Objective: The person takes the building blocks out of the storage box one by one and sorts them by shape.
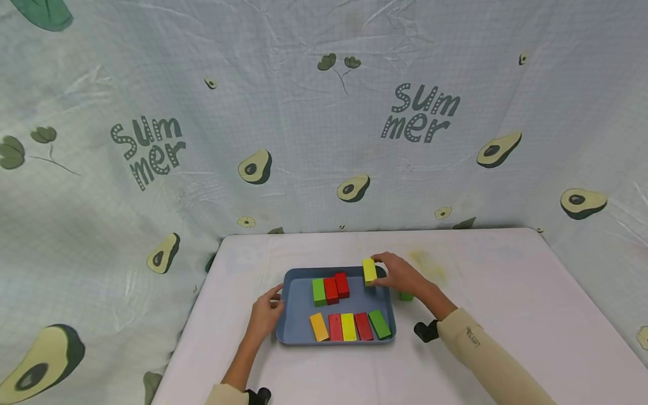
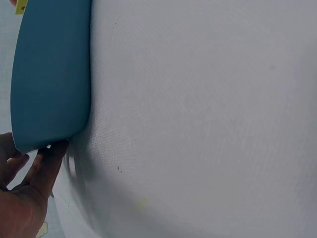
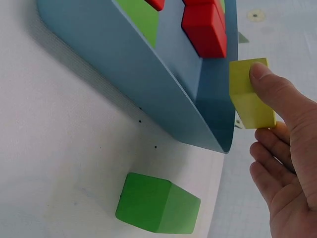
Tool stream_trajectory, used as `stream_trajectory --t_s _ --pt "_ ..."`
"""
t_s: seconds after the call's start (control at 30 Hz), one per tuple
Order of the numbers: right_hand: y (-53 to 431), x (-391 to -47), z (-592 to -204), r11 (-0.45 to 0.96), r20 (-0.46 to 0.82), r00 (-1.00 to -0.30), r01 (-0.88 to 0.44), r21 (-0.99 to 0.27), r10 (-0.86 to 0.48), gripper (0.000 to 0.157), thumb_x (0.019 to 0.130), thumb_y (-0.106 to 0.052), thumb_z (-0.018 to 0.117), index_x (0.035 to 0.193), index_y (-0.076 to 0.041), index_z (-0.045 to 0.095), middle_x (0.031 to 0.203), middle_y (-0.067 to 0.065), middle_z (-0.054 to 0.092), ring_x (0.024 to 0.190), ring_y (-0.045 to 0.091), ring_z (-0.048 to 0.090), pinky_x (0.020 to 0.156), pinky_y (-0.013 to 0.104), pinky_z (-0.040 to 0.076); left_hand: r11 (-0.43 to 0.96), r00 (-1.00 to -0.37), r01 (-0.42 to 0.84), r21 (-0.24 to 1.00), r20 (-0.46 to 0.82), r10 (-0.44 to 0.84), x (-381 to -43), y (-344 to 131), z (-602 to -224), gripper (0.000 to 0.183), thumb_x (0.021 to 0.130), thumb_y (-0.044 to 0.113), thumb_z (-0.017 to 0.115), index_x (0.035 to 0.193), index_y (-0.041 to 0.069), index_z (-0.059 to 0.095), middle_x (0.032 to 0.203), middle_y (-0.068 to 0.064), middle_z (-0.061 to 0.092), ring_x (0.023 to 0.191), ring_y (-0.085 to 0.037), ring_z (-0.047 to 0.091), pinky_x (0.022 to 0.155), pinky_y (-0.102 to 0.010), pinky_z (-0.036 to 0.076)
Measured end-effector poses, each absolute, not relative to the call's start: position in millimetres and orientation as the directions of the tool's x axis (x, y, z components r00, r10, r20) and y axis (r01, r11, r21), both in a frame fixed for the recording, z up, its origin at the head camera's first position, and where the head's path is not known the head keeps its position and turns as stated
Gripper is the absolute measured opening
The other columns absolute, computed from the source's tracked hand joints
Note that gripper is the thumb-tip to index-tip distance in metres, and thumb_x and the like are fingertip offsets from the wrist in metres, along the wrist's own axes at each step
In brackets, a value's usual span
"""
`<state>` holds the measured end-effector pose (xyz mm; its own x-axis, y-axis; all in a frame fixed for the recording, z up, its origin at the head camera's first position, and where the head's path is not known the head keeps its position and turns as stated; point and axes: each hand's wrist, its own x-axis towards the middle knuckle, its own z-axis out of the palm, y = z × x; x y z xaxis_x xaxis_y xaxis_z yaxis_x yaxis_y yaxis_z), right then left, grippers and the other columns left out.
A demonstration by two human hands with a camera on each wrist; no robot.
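Note:
My right hand (image 1: 402,274) pinches a yellow block (image 1: 369,271) between thumb and fingers, above the far right corner of a blue-grey tray (image 1: 298,322). In the right wrist view the thumb lies on the yellow block (image 3: 250,94), beside the tray wall. My left hand (image 1: 265,315) is at the tray's left side, its fingertips touching the outer wall. Inside the tray, a green block (image 1: 319,292) and two red blocks (image 1: 331,291) stand side by side in the far row. The near row holds an orange block (image 1: 319,327), red blocks (image 1: 335,327), a yellow block and a green block (image 1: 379,324).
A green block (image 3: 153,203) lies on the white table outside the tray's right side, partly behind the right wrist in the head view. The table (image 1: 486,281) carries a faint yellow stain. A printed cloth (image 1: 304,124) hangs behind and beside it.

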<state>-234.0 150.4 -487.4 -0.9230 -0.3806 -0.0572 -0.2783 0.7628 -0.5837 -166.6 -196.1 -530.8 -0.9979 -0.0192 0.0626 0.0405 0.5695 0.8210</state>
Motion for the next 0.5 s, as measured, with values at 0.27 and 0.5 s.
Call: stream_trajectory --t_s 0.27,0.5 --pt "154 -232 -483 0.768 -0.052 -0.923 -0.284 -0.574 -0.38 0.073 0.075 -0.032 0.08 0.133 0.0 0.049 0.127 0.015 0.053 0.116 0.032 0.049 0.094 0.046 0.041 0.576 -0.999 0.028 0.817 0.048 -0.02 -166 -194 -528 0.044 0.085 -0.005 0.055 0.129 -0.004 0.054 0.1 -0.019 0.062 0.088 -0.03 0.064 0.068 -0.036 0.051" --pt "162 -232 -482 0.774 -0.053 -0.93 -0.27 -0.572 -0.363 0.072 0.076 -0.03 0.079 0.134 0.0 0.048 0.127 0.017 0.053 0.116 0.034 0.049 0.095 0.048 0.04 0.573 -0.998 0.037 0.819 0.055 -0.014 -166 -195 -528 0.044 0.086 -0.006 0.055 0.129 -0.005 0.053 0.1 -0.019 0.061 0.088 -0.03 0.064 0.067 -0.035 0.051"
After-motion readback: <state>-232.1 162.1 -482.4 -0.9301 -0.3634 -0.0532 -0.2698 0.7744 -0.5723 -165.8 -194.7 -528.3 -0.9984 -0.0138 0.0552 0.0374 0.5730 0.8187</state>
